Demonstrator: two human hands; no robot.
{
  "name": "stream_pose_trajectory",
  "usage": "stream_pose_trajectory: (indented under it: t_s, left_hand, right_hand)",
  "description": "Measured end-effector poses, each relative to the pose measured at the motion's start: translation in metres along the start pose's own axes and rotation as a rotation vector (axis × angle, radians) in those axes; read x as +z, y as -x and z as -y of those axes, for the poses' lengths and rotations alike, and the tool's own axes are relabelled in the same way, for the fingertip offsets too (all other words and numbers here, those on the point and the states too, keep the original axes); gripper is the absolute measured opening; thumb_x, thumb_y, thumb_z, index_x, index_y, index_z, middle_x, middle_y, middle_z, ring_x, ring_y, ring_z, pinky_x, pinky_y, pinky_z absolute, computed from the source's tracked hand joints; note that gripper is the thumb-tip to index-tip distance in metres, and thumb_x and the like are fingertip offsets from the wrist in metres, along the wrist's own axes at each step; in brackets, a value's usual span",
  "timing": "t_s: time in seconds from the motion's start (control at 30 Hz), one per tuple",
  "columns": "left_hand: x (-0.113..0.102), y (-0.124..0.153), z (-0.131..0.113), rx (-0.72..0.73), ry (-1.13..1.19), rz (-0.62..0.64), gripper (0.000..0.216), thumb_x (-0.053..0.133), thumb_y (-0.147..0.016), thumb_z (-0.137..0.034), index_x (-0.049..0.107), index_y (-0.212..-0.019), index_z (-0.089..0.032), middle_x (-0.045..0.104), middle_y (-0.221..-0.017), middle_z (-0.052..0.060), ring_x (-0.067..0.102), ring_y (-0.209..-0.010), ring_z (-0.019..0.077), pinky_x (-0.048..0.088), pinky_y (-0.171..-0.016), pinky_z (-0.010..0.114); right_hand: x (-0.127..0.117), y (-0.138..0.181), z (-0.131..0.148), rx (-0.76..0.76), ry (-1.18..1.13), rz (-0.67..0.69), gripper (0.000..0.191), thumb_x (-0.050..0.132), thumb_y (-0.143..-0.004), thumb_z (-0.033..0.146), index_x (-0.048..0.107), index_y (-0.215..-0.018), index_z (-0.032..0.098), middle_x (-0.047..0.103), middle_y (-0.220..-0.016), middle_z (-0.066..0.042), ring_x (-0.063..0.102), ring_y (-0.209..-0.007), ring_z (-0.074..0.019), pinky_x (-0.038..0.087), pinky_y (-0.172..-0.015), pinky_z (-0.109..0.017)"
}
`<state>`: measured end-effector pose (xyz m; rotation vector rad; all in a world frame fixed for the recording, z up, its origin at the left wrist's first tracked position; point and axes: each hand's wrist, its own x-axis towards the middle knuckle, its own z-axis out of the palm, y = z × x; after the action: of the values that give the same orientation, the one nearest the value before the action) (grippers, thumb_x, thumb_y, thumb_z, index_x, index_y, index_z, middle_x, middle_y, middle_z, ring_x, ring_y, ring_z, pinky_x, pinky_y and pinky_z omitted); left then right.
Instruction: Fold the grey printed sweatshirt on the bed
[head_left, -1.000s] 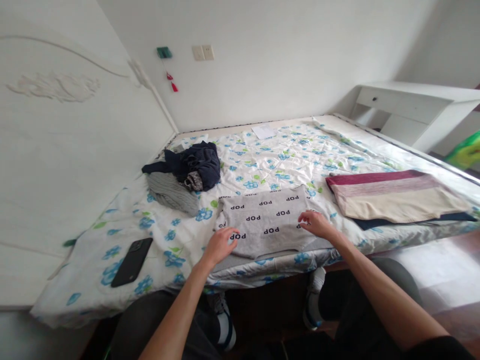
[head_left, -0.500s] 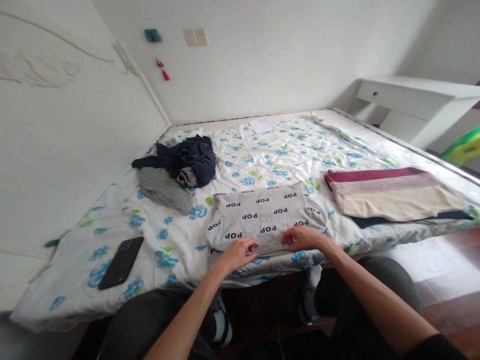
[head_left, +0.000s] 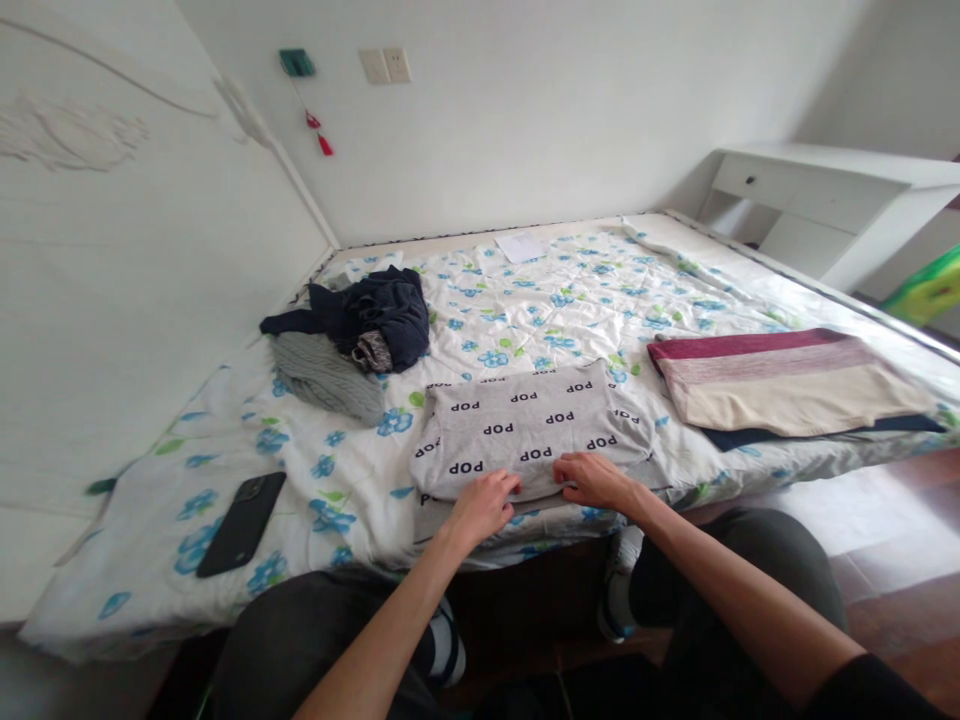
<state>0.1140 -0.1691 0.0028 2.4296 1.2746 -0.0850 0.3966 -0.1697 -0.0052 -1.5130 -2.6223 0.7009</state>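
From where I stand, the floral sheet (head_left: pixel 570 310) behind the grey garment (head_left: pixel 525 425) lies open right back to the wall, with only a paper (head_left: pixel 521 247) far off. A bare strip runs between the garment and the phone (head_left: pixel 241 508). The heap of dark clothes (head_left: pixel 367 325) blocks the corner by the headboard (head_left: pixel 112 300). The striped stack (head_left: pixel 787 385) fills the right edge, leaving a narrow gap beside the garment.

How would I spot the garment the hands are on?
On the bed with the blue-flowered sheet, look at the middle of its near edge. A folded grey top lies there, left hand and right hand on its near edge. Unlike the striped stack to the right and the dark heap at far left, it bears the word POP all over.
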Motion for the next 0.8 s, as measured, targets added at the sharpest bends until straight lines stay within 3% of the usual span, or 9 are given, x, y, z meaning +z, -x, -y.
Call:
stream_pose_trajectory:
  t_s: [0.13,0.43,0.57,0.7,0.8]
  left_hand:
    - [-0.001,-0.001,-0.003,-0.038,0.009,-0.001,0.024,0.064,-0.098,-0.014,0.075,-0.117,-0.025,0.078,-0.119,0.01,0.076,-0.115,0.0303,0.055,-0.098,0.037]
    - [-0.005,0.009,0.004,0.046,-0.008,0.058,0.036,0.06,-0.088,-0.003,0.076,-0.111,-0.025,0.077,-0.113,0.008,0.073,-0.113,0.0284,0.053,-0.097,0.035]
    - [-0.004,0.008,0.005,0.049,0.03,0.037,0.028,0.062,-0.091,-0.01,0.075,-0.11,-0.025,0.078,-0.112,0.008,0.074,-0.11,0.0285,0.054,-0.095,0.035]
    - [-0.004,0.005,0.003,0.044,0.091,0.01,0.024,0.064,-0.089,-0.012,0.073,-0.108,-0.024,0.08,-0.11,0.007,0.076,-0.107,0.0277,0.054,-0.095,0.034]
    - [-0.004,0.004,0.002,0.031,0.099,-0.001,0.024,0.063,-0.089,-0.013,0.073,-0.109,-0.022,0.08,-0.112,0.009,0.076,-0.107,0.0289,0.054,-0.095,0.035]
  right_hand:
    - [0.001,-0.003,0.005,0.033,-0.032,-0.009,0.016,0.072,-0.097,0.021,0.078,-0.112,0.02,0.082,-0.107,-0.007,0.073,-0.091,-0.0214,0.04,-0.077,-0.029]
    - [-0.002,-0.002,-0.007,0.025,0.008,0.113,0.031,0.069,-0.086,0.01,0.082,-0.111,0.022,0.083,-0.109,-0.008,0.076,-0.099,-0.0251,0.043,-0.08,-0.029]
    - [0.003,-0.006,0.003,-0.027,-0.016,0.029,0.031,0.07,-0.091,0.016,0.078,-0.12,0.022,0.081,-0.117,-0.008,0.075,-0.098,-0.0242,0.047,-0.082,-0.03]
    - [0.019,-0.019,0.024,-0.096,-0.029,-0.093,0.049,0.073,-0.094,0.019,0.067,-0.142,0.021,0.076,-0.129,-0.01,0.073,-0.111,-0.0264,0.052,-0.089,-0.031]
    - [0.031,-0.029,0.039,-0.098,0.029,-0.159,0.04,0.069,-0.097,0.013,0.068,-0.136,0.022,0.076,-0.125,-0.009,0.072,-0.113,-0.0255,0.053,-0.092,-0.031]
